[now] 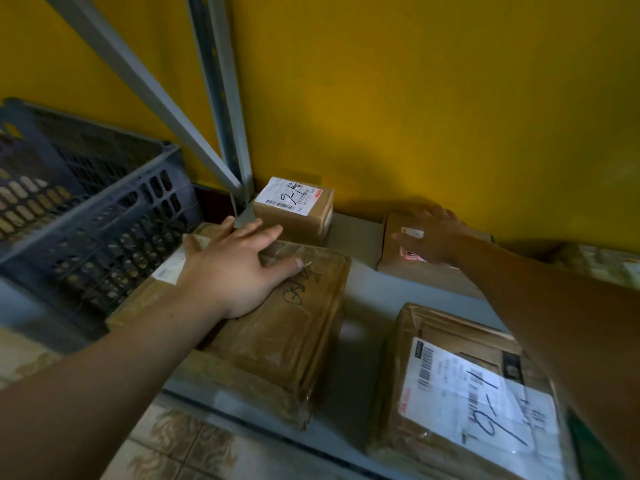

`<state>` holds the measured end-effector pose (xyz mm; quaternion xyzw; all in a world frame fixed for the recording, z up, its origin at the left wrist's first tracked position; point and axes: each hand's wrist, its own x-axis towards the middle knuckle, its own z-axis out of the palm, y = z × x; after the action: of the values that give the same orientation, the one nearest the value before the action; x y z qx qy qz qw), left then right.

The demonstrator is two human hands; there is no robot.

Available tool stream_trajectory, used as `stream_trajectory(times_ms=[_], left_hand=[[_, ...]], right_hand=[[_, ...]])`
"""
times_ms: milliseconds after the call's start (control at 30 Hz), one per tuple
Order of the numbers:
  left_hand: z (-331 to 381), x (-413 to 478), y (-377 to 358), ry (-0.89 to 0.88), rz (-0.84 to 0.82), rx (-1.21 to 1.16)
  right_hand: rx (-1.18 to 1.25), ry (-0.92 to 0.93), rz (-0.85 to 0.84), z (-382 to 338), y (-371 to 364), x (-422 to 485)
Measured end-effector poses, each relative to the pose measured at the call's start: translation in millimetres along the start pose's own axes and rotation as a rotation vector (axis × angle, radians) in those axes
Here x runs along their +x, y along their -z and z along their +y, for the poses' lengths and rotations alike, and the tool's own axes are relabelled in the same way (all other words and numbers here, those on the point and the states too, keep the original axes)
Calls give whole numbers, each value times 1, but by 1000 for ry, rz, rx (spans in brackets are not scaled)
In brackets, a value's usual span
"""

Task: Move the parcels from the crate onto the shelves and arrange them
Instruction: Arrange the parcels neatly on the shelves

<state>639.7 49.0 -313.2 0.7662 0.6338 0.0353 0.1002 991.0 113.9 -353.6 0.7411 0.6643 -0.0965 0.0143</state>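
Flanking shelf (360, 296), crate (86, 216), upright post (221, 98)

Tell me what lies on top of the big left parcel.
The left hand lies flat on the parcel, fingers spread, beside handwritten marks. What the palm covers cannot be seen.

This looks like a parcel storeroom. A grey metal shelf (363, 299) stands against a yellow wall (415, 98) and carries taped brown parcels (294, 216) with barcode labels (481, 396) and handwritten numbers. Left of the shelf sits a dark plastic crate (104, 216), and below it is tiled floor (180, 445).
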Motion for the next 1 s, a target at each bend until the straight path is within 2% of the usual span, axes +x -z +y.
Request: stream_trajectory(times_ms=[100,400,633,767,867,1000], left_hand=[[2,-1,1,5,-3,-13],[1,-1,1,-3,6,4],[0,1,0,6,10,12],[2,0,4,8,-20,26],[5,-1,10,-5,-85,20],[36,-4,18,-100,-99,-28]], right_hand=[[-1,-74,-64,18,-11,-7],[-64,-74,-150,20,-20,-10],[-16,-80,-204,14,-15,-17],[72,-74,-143,16,7,-29],[2,-45,-106,34,19,-49],[-79,-139,-65,69,31,-86]])
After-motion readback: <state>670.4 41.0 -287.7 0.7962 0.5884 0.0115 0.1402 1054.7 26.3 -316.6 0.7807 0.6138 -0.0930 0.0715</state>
